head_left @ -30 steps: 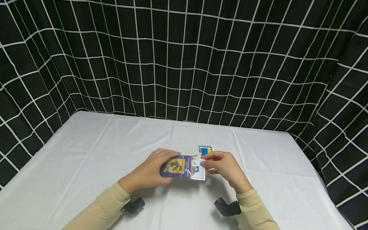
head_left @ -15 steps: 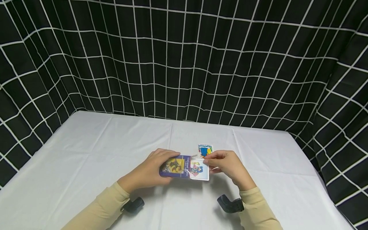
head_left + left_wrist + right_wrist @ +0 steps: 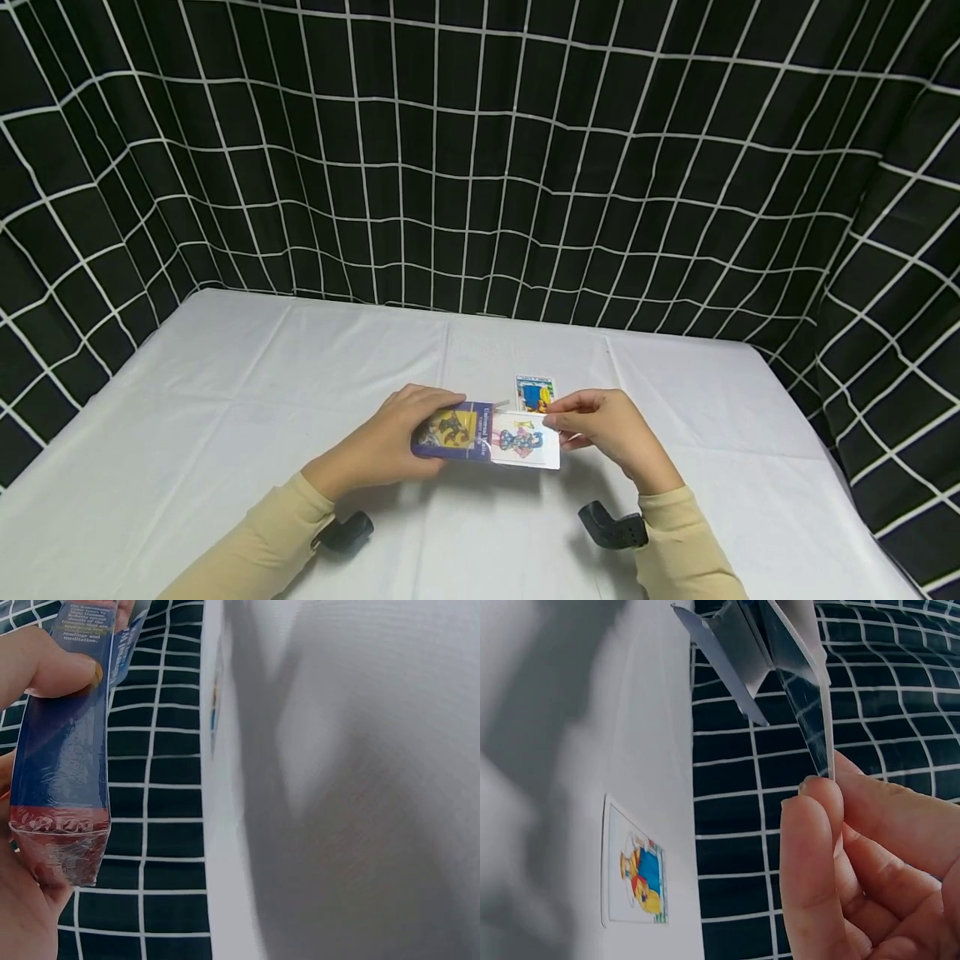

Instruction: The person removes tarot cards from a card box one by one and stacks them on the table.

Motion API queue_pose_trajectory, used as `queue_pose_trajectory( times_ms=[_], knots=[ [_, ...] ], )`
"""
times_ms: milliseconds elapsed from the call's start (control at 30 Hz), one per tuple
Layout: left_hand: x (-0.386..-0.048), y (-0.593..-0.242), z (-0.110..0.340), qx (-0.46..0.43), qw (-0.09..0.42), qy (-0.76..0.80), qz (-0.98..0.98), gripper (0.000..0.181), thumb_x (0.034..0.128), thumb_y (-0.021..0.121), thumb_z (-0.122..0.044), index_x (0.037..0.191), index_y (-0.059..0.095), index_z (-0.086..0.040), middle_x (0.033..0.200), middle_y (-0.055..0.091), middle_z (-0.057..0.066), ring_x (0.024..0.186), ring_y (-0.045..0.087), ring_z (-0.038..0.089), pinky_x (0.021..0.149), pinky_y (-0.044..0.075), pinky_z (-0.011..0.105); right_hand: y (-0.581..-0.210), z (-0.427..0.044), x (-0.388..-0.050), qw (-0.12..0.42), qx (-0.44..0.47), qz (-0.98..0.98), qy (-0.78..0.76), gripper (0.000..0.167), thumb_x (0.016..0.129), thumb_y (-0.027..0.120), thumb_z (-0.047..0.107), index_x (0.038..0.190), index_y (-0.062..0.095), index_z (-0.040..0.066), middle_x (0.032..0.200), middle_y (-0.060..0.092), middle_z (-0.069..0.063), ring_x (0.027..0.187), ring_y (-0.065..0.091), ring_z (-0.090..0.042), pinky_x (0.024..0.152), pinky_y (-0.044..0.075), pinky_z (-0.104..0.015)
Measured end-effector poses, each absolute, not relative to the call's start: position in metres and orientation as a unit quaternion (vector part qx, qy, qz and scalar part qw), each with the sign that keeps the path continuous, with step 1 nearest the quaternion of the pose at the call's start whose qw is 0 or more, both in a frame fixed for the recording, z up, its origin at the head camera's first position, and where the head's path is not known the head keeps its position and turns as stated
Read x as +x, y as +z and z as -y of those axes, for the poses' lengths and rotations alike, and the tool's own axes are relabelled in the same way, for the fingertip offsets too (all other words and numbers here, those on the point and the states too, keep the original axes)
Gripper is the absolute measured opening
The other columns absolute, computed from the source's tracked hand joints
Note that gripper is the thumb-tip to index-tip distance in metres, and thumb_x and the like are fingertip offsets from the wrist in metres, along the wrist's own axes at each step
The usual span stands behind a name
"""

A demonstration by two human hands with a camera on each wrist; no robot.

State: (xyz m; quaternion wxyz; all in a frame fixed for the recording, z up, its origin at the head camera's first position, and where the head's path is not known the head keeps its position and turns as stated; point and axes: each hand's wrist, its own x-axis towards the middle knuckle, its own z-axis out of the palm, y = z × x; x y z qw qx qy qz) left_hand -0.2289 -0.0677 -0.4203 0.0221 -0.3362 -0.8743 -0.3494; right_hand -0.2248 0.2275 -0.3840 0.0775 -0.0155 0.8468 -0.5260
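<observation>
A blue card box [image 3: 452, 432] with a yellow picture is gripped by the left hand [image 3: 378, 446], raised over the table. From its right end sticks a white card [image 3: 525, 440] with a printed figure, its outer edge pinched between the right thumb and fingers [image 3: 611, 433]. In the left wrist view the left thumb presses on the narrow blue side of the box [image 3: 64, 750]. In the right wrist view the right hand [image 3: 870, 862] holds the card [image 3: 806, 697] by its edge, beside the box's raised flap [image 3: 720, 664].
Behind the hands a picture card [image 3: 534, 393] lies face up on the white cloth-covered table [image 3: 337, 350], partly hidden by the right hand; the right wrist view shows this card [image 3: 637, 870] too. A black curtain with a white grid [image 3: 480, 167] surrounds the back and sides.
The right hand has moved to the right, drawing the white card further out of the box. The left hand with the box has shifted slightly left.
</observation>
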Motion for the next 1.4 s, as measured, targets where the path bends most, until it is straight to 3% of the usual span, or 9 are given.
queue_pose_trajectory(
  times_ms=[1400],
  knots=[
    [-0.231,-0.422,0.069,-0.339,0.033,-0.344,0.875,0.077,0.0728,0.081,-0.017,0.144,0.051,-0.016,0.144,0.055,0.004,0.131,0.048,0.024,0.112,0.036,0.052,-0.374,-0.254,-0.223,0.126,-0.038,-0.859,-0.495,0.027,0.088,0.07,0.008,0.106,0.07,-0.012,0.075,0.07,0.0,0.069,0.063,-0.009,0.068,0.061,-0.027]
  ],
)
